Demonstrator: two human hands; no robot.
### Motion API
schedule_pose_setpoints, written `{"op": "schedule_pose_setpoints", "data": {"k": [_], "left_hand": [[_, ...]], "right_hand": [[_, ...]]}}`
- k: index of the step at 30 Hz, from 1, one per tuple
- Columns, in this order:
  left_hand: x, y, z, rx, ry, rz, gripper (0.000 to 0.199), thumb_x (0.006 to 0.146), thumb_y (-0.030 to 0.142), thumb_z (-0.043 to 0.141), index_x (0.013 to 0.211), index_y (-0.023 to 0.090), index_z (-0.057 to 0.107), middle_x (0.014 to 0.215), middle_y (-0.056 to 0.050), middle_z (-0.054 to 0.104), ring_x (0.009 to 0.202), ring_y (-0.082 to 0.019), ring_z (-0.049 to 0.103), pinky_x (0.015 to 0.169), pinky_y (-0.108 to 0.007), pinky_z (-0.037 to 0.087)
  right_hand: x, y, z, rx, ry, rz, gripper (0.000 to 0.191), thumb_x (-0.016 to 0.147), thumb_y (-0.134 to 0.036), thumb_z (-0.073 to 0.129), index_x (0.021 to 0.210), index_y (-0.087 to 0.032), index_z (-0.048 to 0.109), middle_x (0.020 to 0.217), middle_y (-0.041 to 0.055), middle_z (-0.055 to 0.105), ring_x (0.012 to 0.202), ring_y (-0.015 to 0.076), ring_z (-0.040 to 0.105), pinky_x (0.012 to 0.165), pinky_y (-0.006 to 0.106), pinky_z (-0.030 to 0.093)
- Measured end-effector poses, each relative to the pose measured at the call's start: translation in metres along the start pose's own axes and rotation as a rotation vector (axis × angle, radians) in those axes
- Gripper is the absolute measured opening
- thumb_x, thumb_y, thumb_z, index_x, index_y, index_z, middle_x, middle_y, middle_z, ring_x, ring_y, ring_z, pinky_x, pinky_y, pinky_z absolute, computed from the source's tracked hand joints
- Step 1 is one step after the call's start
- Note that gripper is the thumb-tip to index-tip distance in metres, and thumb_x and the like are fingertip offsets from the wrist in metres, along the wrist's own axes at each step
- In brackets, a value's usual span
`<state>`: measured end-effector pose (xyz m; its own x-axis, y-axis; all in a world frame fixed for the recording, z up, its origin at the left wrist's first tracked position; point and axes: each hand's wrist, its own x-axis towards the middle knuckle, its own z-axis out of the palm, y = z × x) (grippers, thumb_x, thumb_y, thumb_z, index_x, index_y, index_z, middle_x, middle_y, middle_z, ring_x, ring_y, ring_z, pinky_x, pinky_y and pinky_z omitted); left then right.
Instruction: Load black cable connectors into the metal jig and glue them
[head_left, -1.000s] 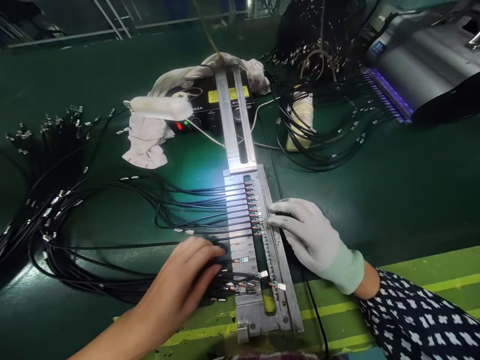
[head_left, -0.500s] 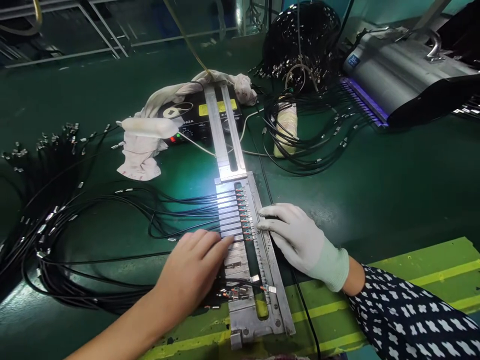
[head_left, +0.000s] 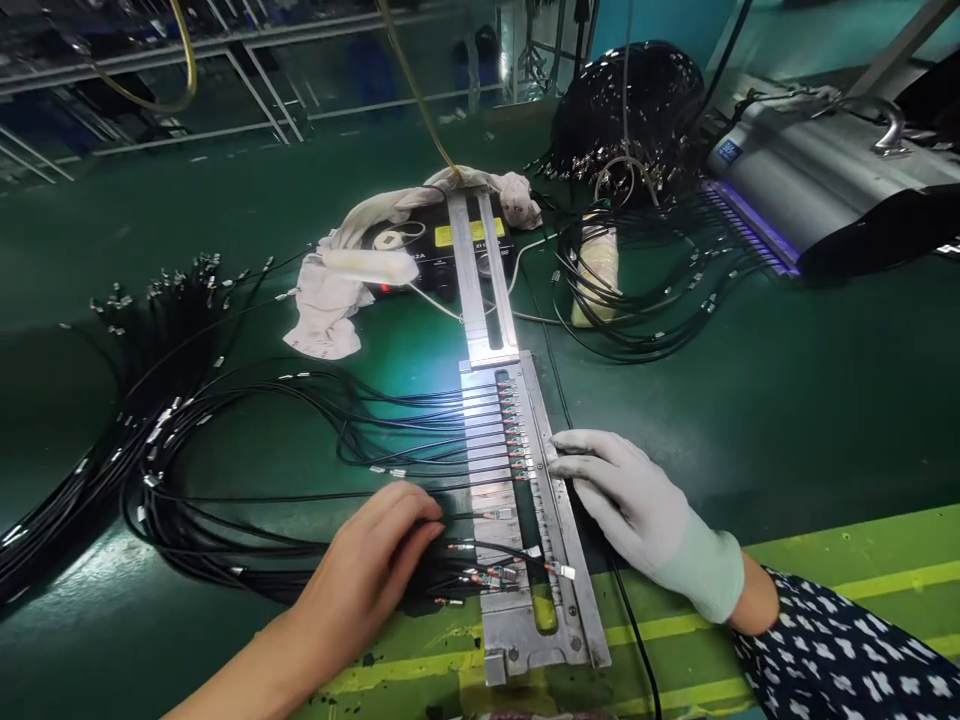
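Far left on the green desk (head_left: 712,430): a spray of black cables (head_left: 180,305), metal ends up. Nearer, cable loops (head_left: 154,470) sweep right, past and under your left hand (head_left: 375,560).

That hand is bare, just left of the metal fixture (head_left: 506,625). Fingers curled, thumb and forefinger tips close together at a cable whose loose connector (head_left: 499,514) lies across the fixture's left side. Can't tell if you're pinching it.

Far side, left of centre: white cloth (head_left: 326,320) draped down the left and over the back of a black control box (head_left: 439,275), red light lit. A white tube (head_left: 371,266) lies in front. A slotted metal bar (head_left: 469,290) runs from the box to the fixture's far end.

Fixture: centre, lengthwise, near end over the yellow-green mat (head_left: 862,570). Your cables cross its far half from the left, and a row of connectors (head_left: 516,430) sits over its long slot. More connectors (head_left: 495,577) lie jumbled at the near half.

Right of it, your gloved right hand (head_left: 637,500): forefinger and middle finger reach out slightly apart, tips at the right rail, pinching nothing visible. Beyond, cables loop over a yellowish wrapped block (head_left: 600,260). Far right, a silver machine (head_left: 817,180) with a violet glow along its lower edge.
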<state>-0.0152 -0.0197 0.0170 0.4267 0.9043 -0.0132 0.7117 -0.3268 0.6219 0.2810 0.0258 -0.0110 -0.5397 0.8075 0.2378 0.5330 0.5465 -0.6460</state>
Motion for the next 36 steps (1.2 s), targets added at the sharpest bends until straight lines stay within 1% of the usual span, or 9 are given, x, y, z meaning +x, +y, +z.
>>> {"op": "schedule_pose_setpoints", "data": {"k": [2, 7, 14, 19, 23, 27, 30, 32, 36], "left_hand": [[0.008, 0.001, 0.005, 0.047, 0.049, 0.069, 0.008, 0.097, 0.016, 0.046, 0.101, 0.021, 0.052, 0.092, -0.003, 0.056, 0.085, -0.015, 0.053, 0.075, -0.026, 0.045], [0.024, -0.002, 0.016, 0.246, 0.025, 0.218, 0.017, 0.097, 0.013, 0.043, 0.108, 0.018, 0.055, 0.091, -0.004, 0.057, 0.08, -0.015, 0.052, 0.068, -0.026, 0.044], [0.025, -0.007, 0.015, 0.317, 0.044, 0.388, 0.031, 0.093, 0.004, 0.042, 0.122, 0.011, 0.053, 0.096, -0.008, 0.056, 0.08, -0.015, 0.05, 0.069, -0.025, 0.043], [0.025, -0.005, 0.014, 0.393, 0.084, 0.393, 0.028, 0.094, 0.007, 0.042, 0.119, 0.01, 0.055, 0.095, -0.008, 0.056, 0.08, -0.016, 0.05, 0.069, -0.027, 0.043], [0.028, -0.005, 0.014, 0.36, 0.052, 0.409, 0.03, 0.096, 0.009, 0.04, 0.123, 0.011, 0.054, 0.097, -0.009, 0.057, 0.083, -0.016, 0.051, 0.071, -0.027, 0.044], [0.031, -0.008, 0.014, 0.325, 0.051, 0.453, 0.03, 0.097, 0.009, 0.039, 0.122, 0.01, 0.055, 0.095, -0.008, 0.055, 0.081, -0.016, 0.049, 0.07, -0.028, 0.043], [0.026, -0.01, 0.015, 0.373, 0.036, 0.438, 0.035, 0.099, 0.01, 0.035, 0.128, 0.011, 0.054, 0.103, -0.01, 0.053, 0.09, -0.019, 0.048, 0.077, -0.031, 0.041], [0.02, -0.011, 0.015, 0.442, 0.036, 0.398, 0.04, 0.099, 0.009, 0.033, 0.133, 0.015, 0.052, 0.105, -0.009, 0.05, 0.092, -0.02, 0.047, 0.078, -0.033, 0.039], [0.014, -0.011, 0.013, 0.517, -0.01, 0.37, 0.044, 0.098, 0.009, 0.035, 0.138, 0.018, 0.049, 0.094, -0.006, 0.046, 0.081, -0.018, 0.041, 0.07, -0.031, 0.034]], "right_hand": [[0.001, -0.001, 0.0, 0.006, 0.006, 0.015, 0.027, 0.097, -0.016, 0.044, 0.117, -0.024, 0.06, 0.128, 0.0096, 0.057, 0.119, 0.0262, 0.053, 0.098, 0.05, 0.05], [0.004, -0.001, 0.0, 0.033, 0.003, 0.034, 0.024, 0.097, -0.016, 0.046, 0.115, -0.023, 0.061, 0.126, 0.0091, 0.058, 0.119, 0.0247, 0.053, 0.097, 0.047, 0.05], [0.007, -0.001, 0.0, 0.066, 0.0, 0.06, 0.024, 0.096, -0.016, 0.048, 0.114, -0.023, 0.061, 0.124, 0.0081, 0.058, 0.117, 0.0233, 0.054, 0.098, 0.046, 0.049], [0.006, -0.001, -0.001, 0.067, -0.005, 0.066, 0.023, 0.096, -0.016, 0.048, 0.113, -0.022, 0.062, 0.125, 0.0069, 0.057, 0.117, 0.0214, 0.053, 0.099, 0.042, 0.047], [0.005, 0.0, -0.001, 0.055, -0.005, 0.072, 0.023, 0.096, -0.017, 0.048, 0.113, -0.022, 0.062, 0.124, 0.0072, 0.057, 0.117, 0.0214, 0.052, 0.1, 0.041, 0.046], [0.003, 0.004, 0.002, -0.035, -0.037, -0.082, 0.037, 0.088, -0.007, 0.047, 0.12, -0.022, 0.059, 0.134, 0.01, 0.049, 0.121, 0.0261, 0.046, 0.099, 0.046, 0.044], [0.002, 0.007, 0.005, -0.177, -0.113, -0.204, 0.054, 0.075, -0.002, 0.049, 0.124, -0.023, 0.057, 0.14, 0.0112, 0.043, 0.118, 0.0306, 0.044, 0.094, 0.051, 0.043], [0.003, 0.007, 0.006, -0.258, -0.144, -0.226, 0.059, 0.07, -0.002, 0.052, 0.125, -0.023, 0.056, 0.139, 0.0121, 0.043, 0.114, 0.032, 0.043, 0.091, 0.052, 0.043], [0.006, 0.006, 0.006, -0.306, -0.119, -0.257, 0.058, 0.068, -0.003, 0.054, 0.121, -0.024, 0.058, 0.135, 0.0129, 0.048, 0.111, 0.0321, 0.044, 0.089, 0.052, 0.042]]}}
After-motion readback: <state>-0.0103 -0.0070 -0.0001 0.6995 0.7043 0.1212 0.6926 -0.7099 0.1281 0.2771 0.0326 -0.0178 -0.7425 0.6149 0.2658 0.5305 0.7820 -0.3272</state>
